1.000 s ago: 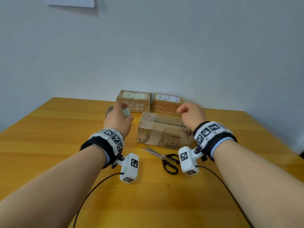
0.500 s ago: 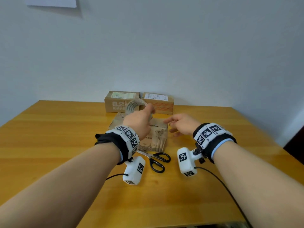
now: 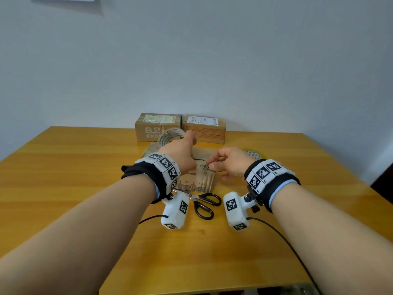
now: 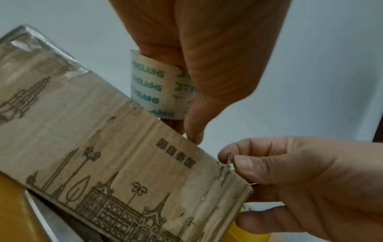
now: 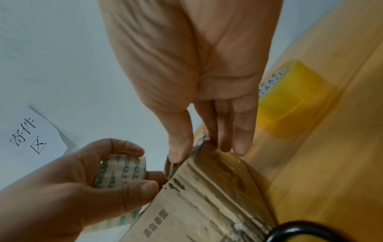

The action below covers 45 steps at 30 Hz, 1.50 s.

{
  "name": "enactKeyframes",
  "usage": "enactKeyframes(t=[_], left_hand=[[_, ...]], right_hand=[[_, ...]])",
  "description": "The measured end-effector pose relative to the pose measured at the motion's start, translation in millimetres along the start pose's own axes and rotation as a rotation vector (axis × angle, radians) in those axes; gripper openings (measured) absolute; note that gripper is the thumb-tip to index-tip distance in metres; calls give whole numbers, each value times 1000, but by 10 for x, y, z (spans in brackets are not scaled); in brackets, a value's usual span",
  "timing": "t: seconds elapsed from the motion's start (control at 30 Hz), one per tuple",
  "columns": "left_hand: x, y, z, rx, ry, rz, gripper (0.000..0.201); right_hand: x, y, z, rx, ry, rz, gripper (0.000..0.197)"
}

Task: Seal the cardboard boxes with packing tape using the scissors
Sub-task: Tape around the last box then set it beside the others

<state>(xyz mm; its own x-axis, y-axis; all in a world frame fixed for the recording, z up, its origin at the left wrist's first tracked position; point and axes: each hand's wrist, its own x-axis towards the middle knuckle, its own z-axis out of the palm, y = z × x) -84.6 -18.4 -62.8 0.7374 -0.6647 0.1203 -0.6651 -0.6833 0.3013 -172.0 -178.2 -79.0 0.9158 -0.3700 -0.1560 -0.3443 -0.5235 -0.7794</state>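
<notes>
Black-handled scissors (image 3: 203,204): flat on the wooden table (image 3: 63,188), nearest the person, just in front of the near box; no hand touches them, so no cutting is under way.
Near box (image 3: 200,179): printed cardboard, lying between both hands; old clear tape shows on one end in the left wrist view, but I see no fresh strip laid along the top seam.
Right hand (image 3: 228,161): thumb and forefinger pinching what looks like the tape's free end at the box's near top corner; other fingers straight beside it.
Left hand (image 3: 180,151): fingers curled through and round the tape roll (image 3: 170,135), held above the box.
Yellow tape roll (image 3: 253,153): on the table, beyond the right hand.
Far boxes (image 3: 158,126): two, side by side by the wall, untouched.
Progress: early by my reckoning; first strip only being started, cutting and remaining boxes left.
</notes>
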Motion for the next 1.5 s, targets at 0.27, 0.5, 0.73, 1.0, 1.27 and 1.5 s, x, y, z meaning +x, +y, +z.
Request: enactKeyframes(t=[0.27,0.5,0.73,1.0,1.27,1.5], left_hand=[[-29,19,82,69,37,33,41],[0,48,56,141,-21,56,40],[-27,98,53,213,-55,88,37],[-91,-12,-1,111,-68,109,38],[-363,-203,-276,-249,366,20,24],[-589,-278,-117,-408,95,-278,25]], right_hand=[[88,-8,124,42,55,125,18],[133,-46,200,108,1,208,13],[101,-23,237,105,12,192,18],[-61,-60,212,206,28,211,12],[-39,-194,24,-319,182,-15,24],[55,-185,143,-407,2,-42,42]])
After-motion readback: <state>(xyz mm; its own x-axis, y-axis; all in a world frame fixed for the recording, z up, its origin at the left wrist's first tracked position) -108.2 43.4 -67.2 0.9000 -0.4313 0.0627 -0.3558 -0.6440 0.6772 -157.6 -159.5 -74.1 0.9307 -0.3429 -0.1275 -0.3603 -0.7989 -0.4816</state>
